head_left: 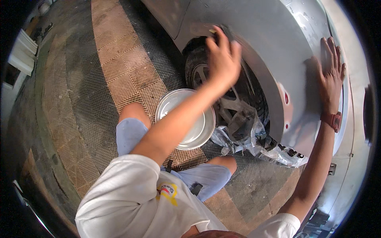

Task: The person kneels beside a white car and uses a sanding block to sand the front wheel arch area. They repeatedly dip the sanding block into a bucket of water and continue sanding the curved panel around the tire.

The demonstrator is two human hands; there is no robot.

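My left hand (224, 61) reaches up over the wheel arch, its fingers bent around a small dark pad (228, 35) with a yellowish edge at one fingertip. Motion blurs the hand, so the pad's exact kind is hard to make out. It is at the edge of the grey car fender (264, 43), just above the tyre. Flat against the same bodywork farther right lies my right hand (331, 75), fingers spread, a reddish-brown watch on the wrist. Beneath my left forearm stands a round white bucket (162, 104) with what looks like clear liquid inside.
The wheel (200, 73) sits inside the arch, partly draped by crumpled clear plastic sheeting (248, 131) that trails onto the floor. Patterned orange and black grid tiles (135, 79) cover the floor. My bent knees (133, 115) flank the bucket. A pale wall (353, 115) rises at right.
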